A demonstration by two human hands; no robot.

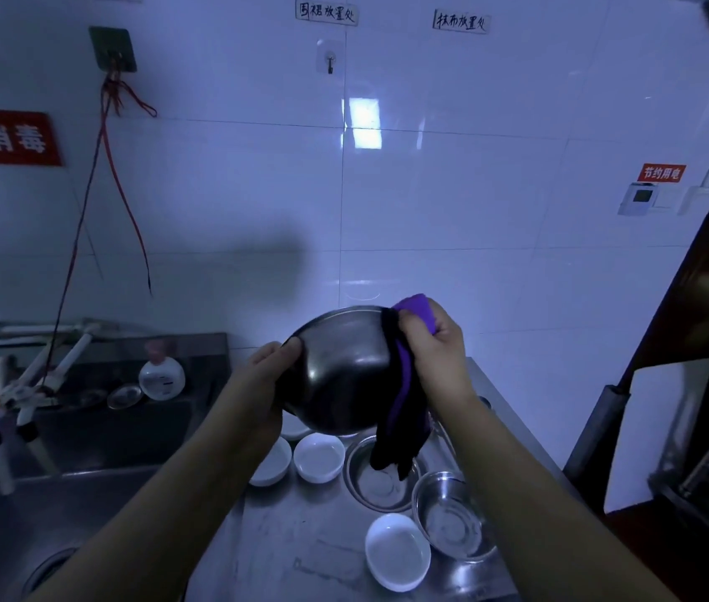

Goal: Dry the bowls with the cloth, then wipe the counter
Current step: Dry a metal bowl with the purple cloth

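I hold a large steel bowl [339,371] up over the counter, tilted with its outside toward me. My left hand [268,371] grips its left rim. My right hand [435,345] grips a purple and black cloth [407,393] against the bowl's right rim; the cloth's tail hangs down past the bowl. Below on the steel counter [300,536] stand white bowls [319,457] [397,551] [272,464] and steel bowls [380,480] [452,519].
A steel sink [40,514] with a tap [18,397] lies to the left, a soap bottle [161,375] on its back ledge. A white tiled wall stands behind. A dark door frame [691,341] and a white panel [665,427] are at the right.
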